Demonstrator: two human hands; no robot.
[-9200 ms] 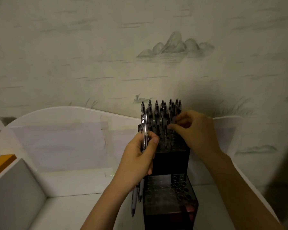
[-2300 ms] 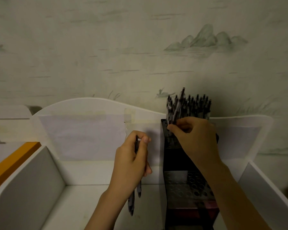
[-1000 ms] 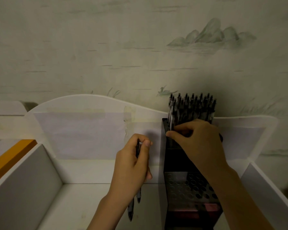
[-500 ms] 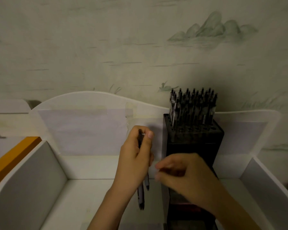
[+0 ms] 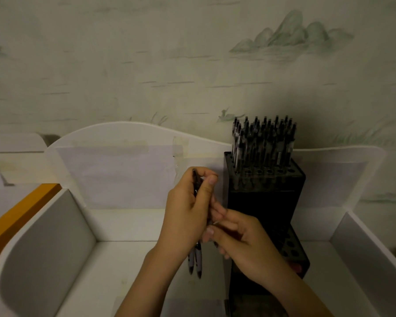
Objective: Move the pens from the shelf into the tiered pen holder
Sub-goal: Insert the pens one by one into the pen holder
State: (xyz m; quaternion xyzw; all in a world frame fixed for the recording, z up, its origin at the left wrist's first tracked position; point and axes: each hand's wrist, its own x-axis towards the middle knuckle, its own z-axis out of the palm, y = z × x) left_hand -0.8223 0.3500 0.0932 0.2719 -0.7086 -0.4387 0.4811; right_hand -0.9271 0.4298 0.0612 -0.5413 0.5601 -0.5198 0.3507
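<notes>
A black tiered pen holder (image 5: 264, 202) stands on the white shelf (image 5: 128, 227), right of centre. Its top tier is packed with several upright pens (image 5: 263, 143); the lower tier (image 5: 292, 245) shows open holes. My left hand (image 5: 188, 213) is shut on a small bunch of pens (image 5: 195, 261), their tips hanging below my palm. My right hand (image 5: 240, 243) sits just right of it, fingers touching the bunch at its middle. Whether the right hand grips a pen is hidden by the fingers.
The shelf has a curved white back panel (image 5: 133, 138) and white side dividers at the left (image 5: 46, 243) and right (image 5: 364, 245). An orange edge (image 5: 16, 213) runs at the far left. A painted wall rises behind.
My right hand has left the top tier, dropped down and come over to the bunch in my left hand. The left hand stays in place with its pens.
</notes>
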